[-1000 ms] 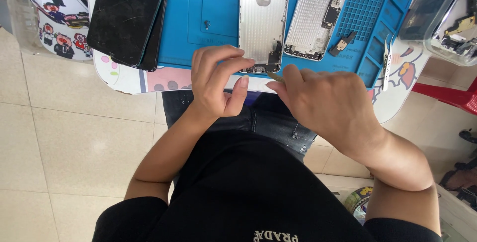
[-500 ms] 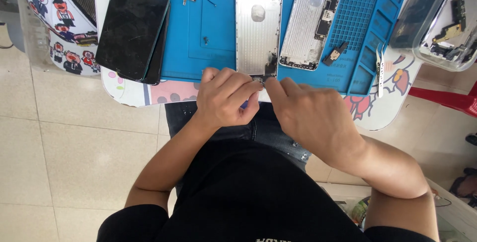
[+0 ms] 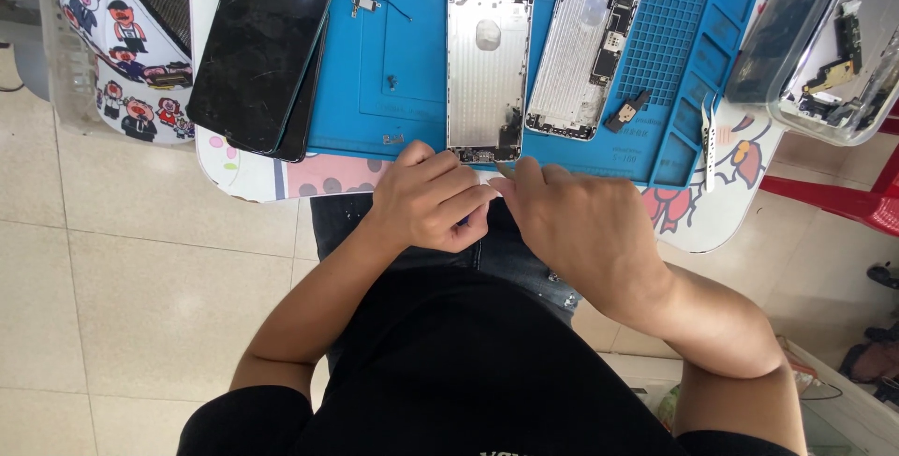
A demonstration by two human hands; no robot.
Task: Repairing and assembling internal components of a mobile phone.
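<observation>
My left hand (image 3: 433, 198) is curled at the near edge of the blue work mat (image 3: 421, 53), fingers folded in; what it pinches is hidden. My right hand (image 3: 585, 231) meets it fingertip to fingertip, just below the bottom end of a silver phone back housing (image 3: 489, 67). Something small may sit between the fingertips, but I cannot make it out. A second housing with its circuit parts exposed (image 3: 590, 44) lies to the right of the first.
Two dark phone screens (image 3: 262, 49) lie stacked at the mat's left. A small black part (image 3: 627, 111) and a flex cable piece (image 3: 370, 5) rest on the mat. White tweezers (image 3: 709, 138) lie at the right edge. A clear tray of parts (image 3: 824, 44) stands far right.
Both hands have drawn back from the silver housing's lower end toward my body and closed together. The camera view has shifted, showing more of the table.
</observation>
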